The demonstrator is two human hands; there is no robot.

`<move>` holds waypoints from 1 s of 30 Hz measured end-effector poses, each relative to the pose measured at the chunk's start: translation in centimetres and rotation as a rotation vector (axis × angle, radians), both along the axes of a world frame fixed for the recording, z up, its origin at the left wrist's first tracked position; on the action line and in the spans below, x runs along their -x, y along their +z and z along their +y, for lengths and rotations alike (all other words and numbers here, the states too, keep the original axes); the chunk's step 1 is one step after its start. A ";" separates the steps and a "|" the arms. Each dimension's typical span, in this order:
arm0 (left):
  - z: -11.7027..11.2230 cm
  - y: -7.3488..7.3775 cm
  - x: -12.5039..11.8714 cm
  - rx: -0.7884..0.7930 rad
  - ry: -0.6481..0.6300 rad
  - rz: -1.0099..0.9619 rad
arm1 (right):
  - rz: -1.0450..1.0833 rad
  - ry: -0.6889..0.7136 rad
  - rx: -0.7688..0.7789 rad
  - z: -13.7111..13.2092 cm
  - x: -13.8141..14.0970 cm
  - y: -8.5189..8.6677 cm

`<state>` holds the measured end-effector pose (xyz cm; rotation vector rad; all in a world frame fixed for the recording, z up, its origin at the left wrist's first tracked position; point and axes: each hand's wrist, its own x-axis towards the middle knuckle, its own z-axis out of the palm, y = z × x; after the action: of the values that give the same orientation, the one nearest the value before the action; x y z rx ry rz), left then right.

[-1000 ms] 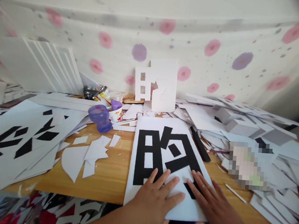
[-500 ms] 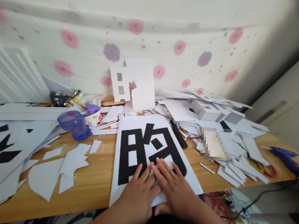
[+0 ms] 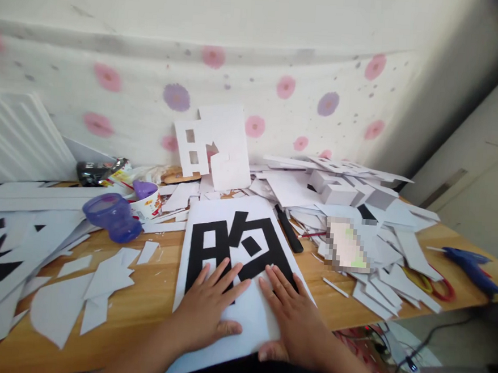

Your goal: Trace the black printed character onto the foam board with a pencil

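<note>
A white sheet (image 3: 230, 208) bearing a large black cut-out character (image 3: 236, 245) lies on the wooden table (image 3: 157, 282) in front of me. My left hand (image 3: 208, 308) rests flat on the sheet's lower part, fingers spread over the black shape. Beside it my right hand (image 3: 293, 317) also presses flat on the sheet, fingers stretched out, thumb curled under the near edge. Neither hand holds anything.
White paper scraps (image 3: 97, 281) lie at the left, a purple cup (image 3: 110, 216) behind them. A heap of white foam-board pieces (image 3: 350, 199) fills the right. A black marker (image 3: 288, 230), red scissors (image 3: 436, 287) and a blue glue gun (image 3: 471, 267) lie nearby.
My view swung to the right, bringing the table's right end into sight. My hands came together half a second ago, then spread apart again on the sheet.
</note>
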<state>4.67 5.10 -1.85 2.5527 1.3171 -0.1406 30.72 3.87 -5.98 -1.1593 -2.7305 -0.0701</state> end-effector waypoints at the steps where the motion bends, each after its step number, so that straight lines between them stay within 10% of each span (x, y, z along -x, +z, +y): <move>1: 0.8 0.2 0.3 -0.004 0.003 -0.002 | 0.004 0.010 -0.044 0.1 0.0 -0.2; 7: 7.1 1.4 1.7 0.012 -0.011 0.016 | 0.009 0.070 -0.371 1.0 0.1 -2.0; 17: 15.0 -0.8 3.8 -0.058 0.078 -0.030 | -0.033 0.070 -0.394 0.9 0.4 -1.2; 25: 13.6 0.4 2.8 -0.143 0.171 0.002 | -0.003 0.060 -0.296 0.5 0.5 -0.7; 30: 5.5 2.2 -0.9 -0.209 0.108 -0.029 | 0.012 0.053 -0.256 0.1 0.4 -1.0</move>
<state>5.59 10.60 0.35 2.6321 1.5280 0.0579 30.35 3.99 -6.99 -1.0117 -2.6423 -0.3920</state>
